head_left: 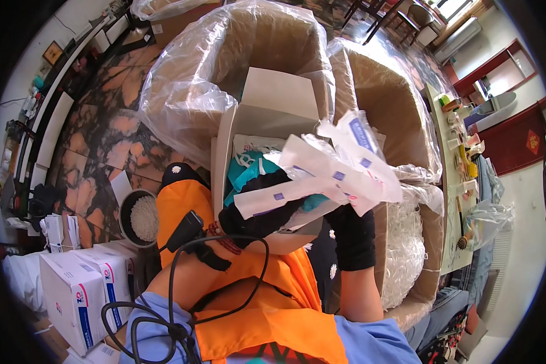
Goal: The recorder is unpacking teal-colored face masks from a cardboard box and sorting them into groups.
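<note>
Packets with blue-square print between 2 black-gloved hands

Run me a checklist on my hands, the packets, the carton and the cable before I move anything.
1. Both hands gloved: ok; left hand and right hand are in black.
2. White packets firmly in your grip: cannot tell; they hide most of the fingers.
3. Carton open: ok; its far flap stands up.
4. Packets neatly stacked: not ok; they fan out at different angles.
5. Black cable clear of your left forearm: not ok; it loops across it.
</note>
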{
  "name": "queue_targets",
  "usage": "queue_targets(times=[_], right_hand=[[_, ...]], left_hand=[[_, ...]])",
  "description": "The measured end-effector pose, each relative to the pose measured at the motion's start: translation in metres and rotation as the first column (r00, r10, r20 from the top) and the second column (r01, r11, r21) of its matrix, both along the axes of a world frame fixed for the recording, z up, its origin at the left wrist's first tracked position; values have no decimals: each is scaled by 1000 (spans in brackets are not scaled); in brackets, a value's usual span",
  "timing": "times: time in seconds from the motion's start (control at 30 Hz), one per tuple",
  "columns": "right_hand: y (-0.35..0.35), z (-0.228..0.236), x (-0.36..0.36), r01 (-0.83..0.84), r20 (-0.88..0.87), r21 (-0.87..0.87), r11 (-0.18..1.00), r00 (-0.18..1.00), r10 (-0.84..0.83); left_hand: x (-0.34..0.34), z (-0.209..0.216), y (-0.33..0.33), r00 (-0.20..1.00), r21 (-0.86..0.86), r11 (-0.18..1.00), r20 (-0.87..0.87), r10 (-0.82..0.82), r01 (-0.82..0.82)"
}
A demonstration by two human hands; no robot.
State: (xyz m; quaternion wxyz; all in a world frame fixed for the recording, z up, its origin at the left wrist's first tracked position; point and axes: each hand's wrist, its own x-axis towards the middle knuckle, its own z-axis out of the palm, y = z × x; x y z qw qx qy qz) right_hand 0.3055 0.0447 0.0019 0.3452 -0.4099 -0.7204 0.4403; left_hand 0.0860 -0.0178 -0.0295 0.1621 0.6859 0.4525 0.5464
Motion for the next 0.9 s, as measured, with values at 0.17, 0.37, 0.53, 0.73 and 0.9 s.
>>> queue_targets(times=[0.17, 0.37, 0.53, 0.73, 0.9], right_hand=[[10, -24, 13, -173, -544, -445, 879, 832, -112], [-5, 6, 5, -22, 340, 0, 1000, 940, 20], [-8, 3, 7, -26, 384, 124, 992, 923, -24], [-10, -1, 7, 19, 240, 77, 997, 970, -37], [-8, -7, 13, -25, 195, 77, 997, 981, 10]], left_hand=[[-5, 33, 7, 993, 85, 990, 11, -118, 116], [-11, 55, -1, 991, 93, 995, -129, 41, -29], [-13, 57, -5, 984, 105, 994, -167, 60, -43], [-5, 61, -5, 995, 4, 1000, -96, -19, 20], [-7, 51, -10, 993, 24, 1000, -114, 13, -10]])
